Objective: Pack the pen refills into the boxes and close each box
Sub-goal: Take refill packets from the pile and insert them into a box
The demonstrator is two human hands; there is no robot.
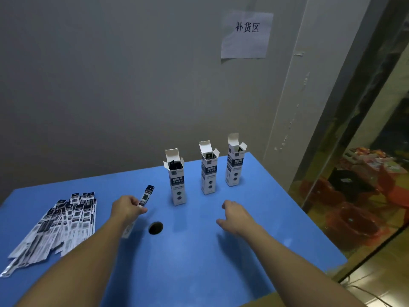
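Gripping one packaged pen refill [146, 196] between curled fingers [141, 210], the left hand [127, 208] held it tilted above the blue surface [221, 262], its upper end pointing toward the nearest box [177, 182]. The right hand [233, 216] hovered over the surface with fingers loosely spread, holding nothing. Three boxes stood upright in a row, the middle box [208, 173] and the far box [235, 167] to the right of the nearest; all had their top flaps open, with dark contents visible inside. A pile of refills [59, 227] lay at the left of the surface. A round hole [155, 228] lay between the forearms. A paper sign [246, 34] hung on the wall.
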